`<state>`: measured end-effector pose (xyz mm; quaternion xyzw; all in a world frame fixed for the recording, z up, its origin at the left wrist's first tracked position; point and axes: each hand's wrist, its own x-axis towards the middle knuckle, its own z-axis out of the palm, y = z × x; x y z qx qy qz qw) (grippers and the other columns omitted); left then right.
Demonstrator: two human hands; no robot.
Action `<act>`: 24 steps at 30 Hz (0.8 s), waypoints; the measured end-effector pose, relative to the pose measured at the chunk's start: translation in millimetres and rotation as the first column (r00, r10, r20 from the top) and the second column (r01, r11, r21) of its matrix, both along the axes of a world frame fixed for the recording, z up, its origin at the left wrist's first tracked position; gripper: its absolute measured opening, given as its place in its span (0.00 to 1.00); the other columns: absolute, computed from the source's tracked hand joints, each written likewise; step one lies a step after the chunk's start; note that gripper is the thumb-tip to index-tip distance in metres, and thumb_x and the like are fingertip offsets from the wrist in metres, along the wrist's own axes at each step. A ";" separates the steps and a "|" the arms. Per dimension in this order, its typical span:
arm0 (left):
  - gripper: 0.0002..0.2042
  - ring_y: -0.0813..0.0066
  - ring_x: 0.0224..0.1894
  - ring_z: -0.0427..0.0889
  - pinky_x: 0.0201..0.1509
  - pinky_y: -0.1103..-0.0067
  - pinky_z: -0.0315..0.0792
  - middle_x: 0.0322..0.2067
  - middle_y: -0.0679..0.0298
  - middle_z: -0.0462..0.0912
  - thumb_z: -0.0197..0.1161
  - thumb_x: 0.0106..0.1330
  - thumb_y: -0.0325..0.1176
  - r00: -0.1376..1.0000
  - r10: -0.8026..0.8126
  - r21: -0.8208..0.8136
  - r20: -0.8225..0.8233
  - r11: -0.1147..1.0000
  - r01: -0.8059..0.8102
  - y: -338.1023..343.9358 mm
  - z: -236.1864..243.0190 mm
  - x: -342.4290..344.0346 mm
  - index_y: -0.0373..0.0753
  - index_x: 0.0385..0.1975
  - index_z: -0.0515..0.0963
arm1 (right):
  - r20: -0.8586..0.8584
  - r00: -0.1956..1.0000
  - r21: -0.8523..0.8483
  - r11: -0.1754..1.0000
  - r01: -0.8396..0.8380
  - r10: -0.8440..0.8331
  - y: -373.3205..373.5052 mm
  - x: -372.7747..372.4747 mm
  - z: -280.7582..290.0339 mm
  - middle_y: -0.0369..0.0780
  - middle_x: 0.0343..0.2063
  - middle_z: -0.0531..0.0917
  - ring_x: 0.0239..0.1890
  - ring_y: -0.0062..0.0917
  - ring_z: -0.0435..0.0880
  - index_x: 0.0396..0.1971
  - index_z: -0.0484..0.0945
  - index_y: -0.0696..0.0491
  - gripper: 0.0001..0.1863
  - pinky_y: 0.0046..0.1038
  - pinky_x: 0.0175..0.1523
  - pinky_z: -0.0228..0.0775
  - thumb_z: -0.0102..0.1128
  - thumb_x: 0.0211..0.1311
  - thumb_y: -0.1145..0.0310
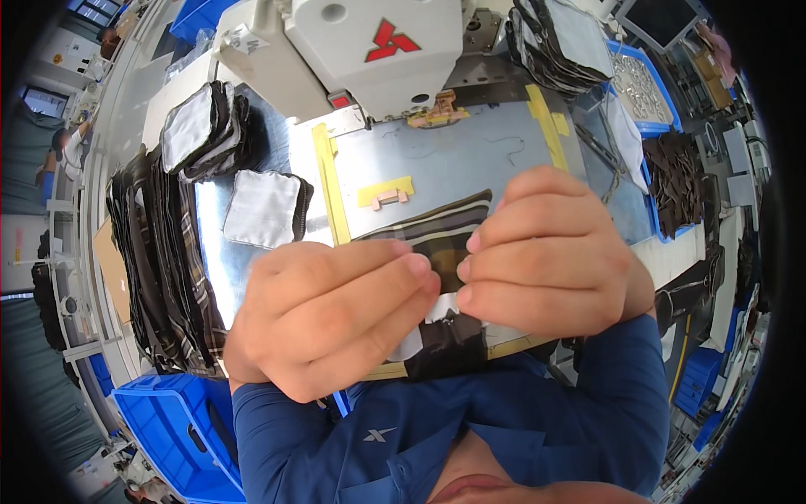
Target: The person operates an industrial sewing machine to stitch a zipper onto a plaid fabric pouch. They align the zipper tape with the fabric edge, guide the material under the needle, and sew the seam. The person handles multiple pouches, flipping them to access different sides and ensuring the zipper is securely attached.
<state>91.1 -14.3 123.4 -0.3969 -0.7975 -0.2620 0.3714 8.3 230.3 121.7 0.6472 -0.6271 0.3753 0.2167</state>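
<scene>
While the sewing machine [378,59] stood just beyond, the plaid cloth [438,242] lay between the two hands, over the near part of the metal plate [457,164], well short of the machine's head. The left hand [332,319] had its fingers curled nearly closed, their tips on the cloth; the right hand [550,256] was curled likewise at the cloth's other side. Both appeared to pinch it, though the thumbs were hidden and how firm the hold was could not be told. A small white piece [442,307] showed between the fingertips, above a dark strip [447,346].

Judging by its place, this cloth was at the handling stage, with any stitching at the machine not yet under way. To the left, a tall row of plaid pieces [155,260], a stack of pale-faced squares [189,130] and a single square [260,208] lay apart from the hands; another stack [571,42] sat beside the machine at right. Plenty of pieces thus seemed in process, but which were finished could not be told.
</scene>
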 end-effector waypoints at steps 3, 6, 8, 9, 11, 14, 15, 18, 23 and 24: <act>0.10 0.60 0.31 0.89 0.29 0.75 0.82 0.40 0.55 0.88 0.75 0.48 0.24 0.999 -0.036 0.082 0.036 0.996 0.033 1.6 -5.4 1.1 0.36 0.31 0.87 | 0.000 1.000 -0.002 1.000 -0.024 0.024 0.6 -0.7 0.6 0.36 0.34 0.90 0.37 0.28 0.87 0.36 0.88 0.53 0.06 0.31 0.41 0.75 0.72 0.58 0.72; 0.09 0.58 0.33 0.90 0.30 0.75 0.83 0.40 0.54 0.89 0.76 0.49 0.24 0.993 -0.069 0.111 0.094 0.992 0.059 -1.0 -5.4 2.5 0.34 0.32 0.87 | 0.000 1.000 -0.014 1.000 -0.027 0.027 0.0 -1.0 -0.1 0.36 0.35 0.89 0.37 0.28 0.87 0.36 0.88 0.53 0.06 0.31 0.41 0.75 0.72 0.59 0.73; 0.09 0.57 0.35 0.91 0.31 0.75 0.83 0.41 0.53 0.89 0.76 0.51 0.24 0.987 -0.106 0.101 0.120 0.990 0.094 -1.4 -0.7 0.9 0.33 0.32 0.87 | 0.009 1.000 -0.010 1.000 -0.024 0.024 0.2 -0.2 -0.1 0.36 0.35 0.89 0.37 0.28 0.87 0.36 0.88 0.53 0.06 0.31 0.41 0.76 0.71 0.59 0.72; 0.09 0.56 0.35 0.91 0.32 0.75 0.83 0.41 0.52 0.89 0.76 0.51 0.24 0.990 -0.096 0.082 0.101 0.993 0.088 -1.3 -1.0 0.4 0.33 0.32 0.87 | 0.013 1.000 -0.008 1.000 -0.021 0.021 0.6 0.2 0.3 0.36 0.35 0.89 0.37 0.28 0.87 0.36 0.88 0.53 0.06 0.31 0.41 0.76 0.71 0.59 0.72; 0.09 0.55 0.34 0.91 0.32 0.75 0.84 0.42 0.51 0.89 0.76 0.53 0.24 0.995 -0.075 0.043 0.065 0.996 0.072 -0.9 -3.6 -0.1 0.32 0.33 0.87 | 0.020 1.000 -0.003 1.000 -0.020 0.020 0.8 0.6 0.9 0.36 0.35 0.89 0.38 0.28 0.87 0.36 0.88 0.53 0.06 0.31 0.41 0.76 0.71 0.59 0.72; 0.09 0.57 0.34 0.91 0.33 0.75 0.84 0.43 0.50 0.89 0.76 0.53 0.23 0.995 -0.095 0.060 0.033 0.994 0.093 0.2 -6.8 -1.1 0.33 0.34 0.87 | 0.031 0.999 0.004 1.000 -0.031 0.031 1.0 0.5 1.4 0.37 0.35 0.89 0.38 0.29 0.88 0.36 0.88 0.53 0.06 0.31 0.40 0.76 0.71 0.59 0.72; 0.09 0.57 0.34 0.91 0.33 0.75 0.84 0.43 0.50 0.89 0.76 0.53 0.23 0.994 -0.104 0.068 0.037 0.993 0.101 0.3 -7.1 -1.1 0.34 0.34 0.87 | 0.034 0.999 0.005 0.999 -0.034 0.034 1.1 0.6 1.4 0.37 0.35 0.89 0.38 0.29 0.88 0.36 0.88 0.53 0.06 0.31 0.40 0.76 0.71 0.59 0.72; 0.09 0.58 0.35 0.92 0.33 0.75 0.84 0.43 0.50 0.90 0.77 0.53 0.23 0.984 -0.124 0.108 0.128 0.988 0.110 0.9 -2.2 2.2 0.33 0.33 0.87 | 0.043 0.998 -0.001 0.999 -0.041 0.041 0.0 0.9 0.4 0.37 0.35 0.89 0.38 0.29 0.88 0.36 0.88 0.53 0.06 0.32 0.40 0.76 0.71 0.60 0.72; 0.06 0.57 0.36 0.93 0.35 0.75 0.86 0.42 0.51 0.90 0.77 0.54 0.22 0.963 -0.192 0.097 0.189 0.980 0.176 -2.0 2.7 -2.4 0.34 0.31 0.87 | 0.083 0.996 -0.003 0.999 -0.042 0.042 0.7 0.1 1.7 0.37 0.35 0.89 0.37 0.30 0.88 0.36 0.88 0.53 0.05 0.33 0.39 0.76 0.70 0.61 0.72; 0.05 0.57 0.37 0.93 0.36 0.75 0.86 0.41 0.51 0.90 0.78 0.56 0.22 0.963 -0.208 0.136 0.170 0.973 0.186 -1.2 -1.4 -4.0 0.34 0.30 0.87 | 0.102 0.994 0.002 0.999 -0.046 0.046 0.5 0.1 2.2 0.37 0.35 0.89 0.37 0.30 0.88 0.36 0.88 0.53 0.05 0.33 0.39 0.76 0.70 0.61 0.72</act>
